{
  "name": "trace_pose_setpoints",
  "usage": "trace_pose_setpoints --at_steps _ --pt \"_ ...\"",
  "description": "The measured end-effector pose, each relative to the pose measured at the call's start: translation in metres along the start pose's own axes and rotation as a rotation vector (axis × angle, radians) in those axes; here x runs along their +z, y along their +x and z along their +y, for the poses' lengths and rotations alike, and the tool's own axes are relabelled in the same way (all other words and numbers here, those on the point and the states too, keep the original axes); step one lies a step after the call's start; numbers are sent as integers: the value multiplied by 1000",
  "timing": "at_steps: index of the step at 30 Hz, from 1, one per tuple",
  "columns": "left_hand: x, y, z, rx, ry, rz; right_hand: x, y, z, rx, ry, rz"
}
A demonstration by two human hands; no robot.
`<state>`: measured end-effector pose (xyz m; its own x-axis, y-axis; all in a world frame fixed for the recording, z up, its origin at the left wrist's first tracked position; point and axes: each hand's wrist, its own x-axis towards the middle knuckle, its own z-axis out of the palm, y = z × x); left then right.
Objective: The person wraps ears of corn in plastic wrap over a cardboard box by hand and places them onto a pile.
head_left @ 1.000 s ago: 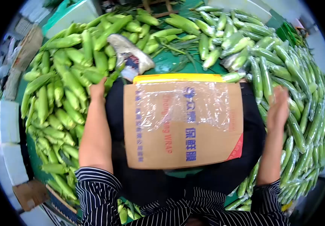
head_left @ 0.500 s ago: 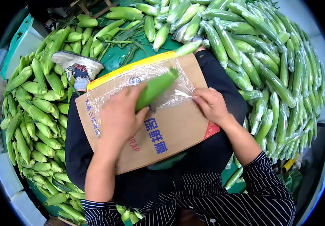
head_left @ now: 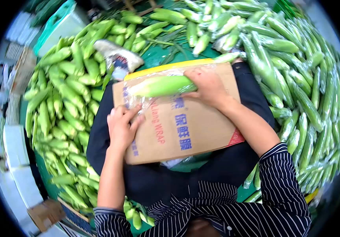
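Note:
An ear of corn (head_left: pixel 158 86) in its green husk lies crosswise on a sheet of cling film (head_left: pixel 132 98), which rests on a flat cardboard box (head_left: pixel 213 122) across my lap. My right hand (head_left: pixel 207 87) is wrapped round the right end of the corn. At the film's left edge, my left hand (head_left: pixel 122 128) has its fingers bent together on the film, thumb near the forefinger; the film there is thin and partly blurred. A yellow strip (head_left: pixel 170 68) runs along the far edge of the cardboard.
Unwrapped corn (head_left: pixel 65 106) is heaped on my left. A large pile of film-wrapped corn (head_left: pixel 300 83) rises on my right. Loose husk leaves (head_left: pixel 174 47) lie on the green floor ahead. A shoe (head_left: pixel 118 55) is beyond the cardboard's far left corner, and white boxes (head_left: pixel 18 146) line the far left.
The corn has passed from my left hand to my right and now lies lower on the film. My left hand has moved to the film's left edge. The view has shifted left.

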<state>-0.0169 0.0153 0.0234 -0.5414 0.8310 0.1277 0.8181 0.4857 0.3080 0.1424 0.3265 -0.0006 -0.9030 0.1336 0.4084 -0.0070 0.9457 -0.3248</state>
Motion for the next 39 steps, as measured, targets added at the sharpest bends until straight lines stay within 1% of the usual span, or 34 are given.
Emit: trace_pose_setpoints --at_steps 1,3,4,6,7,9,11,12,13,15,16,17,19,20,21,22,23,25,27,29,30,33,34,35,37,39 --pt "9 -4 -2 -33 70 145 2 -3 -2 14 -6 -37" --pt "9 -9 -6 -54 91 218 -7 -11 -3 62 -54 -88" --pt "10 -15 -4 -98 -57 338 -12 -19 -3 -6 -58 -94" --pt "8 -33 7 -172 -364 562 -32 -34 -26 7 -20 -173" --pt "0 -50 24 -195 -497 591 -39 -47 -40 26 7 -216" --pt "10 -89 44 -215 -581 703 -44 -83 -70 23 159 -295" --pt "27 -113 70 -136 -707 595 -47 -103 -93 -3 313 -323" --pt "25 -111 82 -71 -636 407 -49 -101 -95 7 244 -375" --pt "21 -99 86 12 -452 325 -51 -94 -93 10 176 -428" --pt "8 -49 88 72 -129 57 -51 -55 -74 -49 -103 -170" --pt "7 -15 81 102 25 95 -50 -38 -69 -79 -237 -36" --pt "6 25 72 136 186 138 -49 -24 -68 39 -164 -42" --pt "4 107 56 118 396 403 -49 8 -65 275 -28 -25" --pt "-4 136 56 42 304 300 -61 24 -73 324 -84 -344" --pt "-10 156 59 -38 206 194 -47 26 -66 235 -128 -240" --pt "-11 163 63 -47 -11 167 -26 24 -52 151 -177 -138" --pt "-5 158 63 48 -72 149 -12 24 -39 71 -232 -36" --pt "11 131 62 264 -207 118 -4 34 -18 114 -42 -73" --pt "6 109 72 438 169 238 -2 33 -11 139 103 -149" --pt "10 100 55 577 247 304 -22 24 -37 170 260 -262" --pt "8 98 55 562 175 265 -30 24 -38 196 334 -406" --pt "-2 87 66 430 -102 -83 -74 53 -35 165 143 -766" --pt "-10 88 76 355 -102 -196 -77 73 -33 206 79 -840" --pt "-16 87 82 316 -95 -314 -56 72 -7 82 317 -694" --pt "-26 86 90 235 -78 -531 -19 63 -11 19 113 -562" --pt "-27 65 110 281 -1 -688 5 56 -13 20 10 -638"
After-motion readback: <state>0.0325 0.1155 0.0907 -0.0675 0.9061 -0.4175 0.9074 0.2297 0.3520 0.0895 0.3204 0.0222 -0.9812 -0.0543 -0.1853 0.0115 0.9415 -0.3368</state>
